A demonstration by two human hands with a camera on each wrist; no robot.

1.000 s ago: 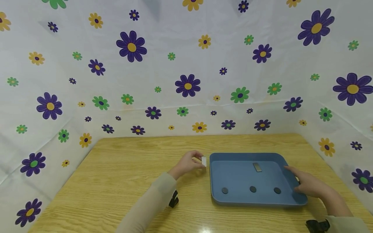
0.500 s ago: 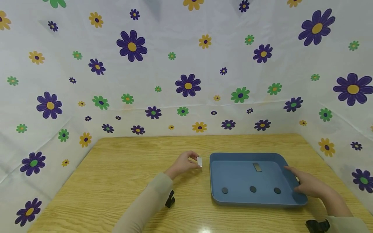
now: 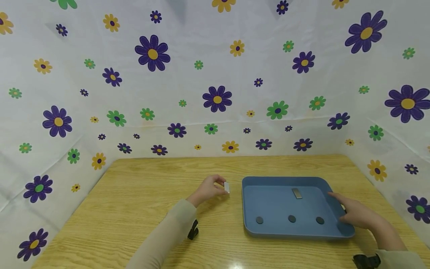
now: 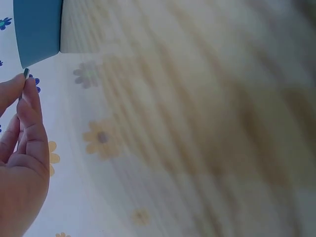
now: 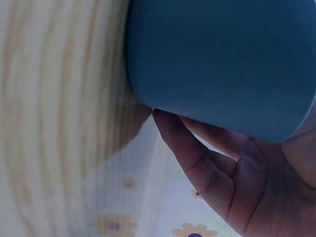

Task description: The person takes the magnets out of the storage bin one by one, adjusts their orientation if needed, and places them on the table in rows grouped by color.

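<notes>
My left hand (image 3: 209,189) pinches a small flat rectangular silvery piece (image 3: 226,187) between thumb and fingertips, left of a blue tray (image 3: 268,235). In the left wrist view the piece (image 4: 26,73) shows as a thin edge between the fingertips, near the tray's corner. A similar silvery rectangle (image 3: 297,193) lies inside the tray toward the back. Three dark round discs (image 3: 292,219) lie in a row along its front. My right hand (image 3: 357,213) grips the tray's right wall; the right wrist view shows its fingers (image 5: 197,170) against the outside.
The tray stands on a wood-grain table (image 3: 151,186), right of the middle. Behind and along both sides hangs a white cloth (image 3: 188,82) printed with flowers. Dark straps (image 3: 193,230) sit at both wrists, beside pale sleeves.
My left hand has moved left, away from the tray's edge, carrying the silvery piece with it. The right hand, the tray and the pieces in it have stayed put.
</notes>
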